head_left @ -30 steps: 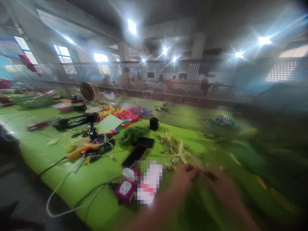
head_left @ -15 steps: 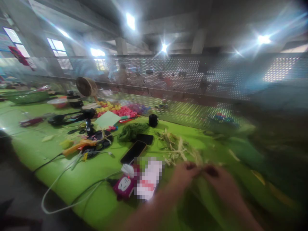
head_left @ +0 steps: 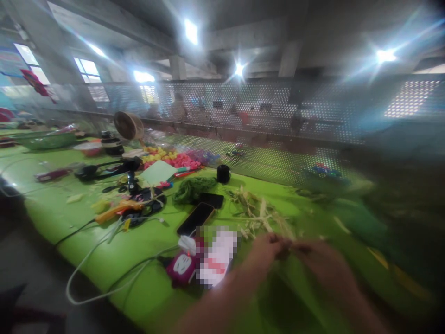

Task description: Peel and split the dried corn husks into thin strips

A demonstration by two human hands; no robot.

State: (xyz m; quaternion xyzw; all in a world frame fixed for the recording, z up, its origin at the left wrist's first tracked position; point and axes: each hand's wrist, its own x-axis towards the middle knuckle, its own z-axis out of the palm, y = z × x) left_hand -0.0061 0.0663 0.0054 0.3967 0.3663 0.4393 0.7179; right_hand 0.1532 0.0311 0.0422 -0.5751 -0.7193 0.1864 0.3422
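My left hand [head_left: 264, 253] is closed in a pinch just above the green table [head_left: 146, 283]. Beside it my right hand [head_left: 321, 260] is closed too, its fingertips almost meeting those of the left. Whatever the fingers grip is too small and blurred to make out. Right behind the hands lies a loose pile of pale, dry-looking strips [head_left: 262, 215]. A pixelated white and red item [head_left: 218, 260] lies close to my left wrist.
Left of the hands are a dark phone [head_left: 196, 219], a purple tissue holder [head_left: 181, 268] and an orange-handled tool [head_left: 118, 211] with cords. A black mug [head_left: 223, 173], green netting [head_left: 191, 189] and a fan [head_left: 128, 125] stand farther back, before a perforated metal screen [head_left: 239, 104].
The fingers of both hands have drawn closer together and the right hand has flattened slightly. The view has shifted a little, and the things on the table have kept their places.
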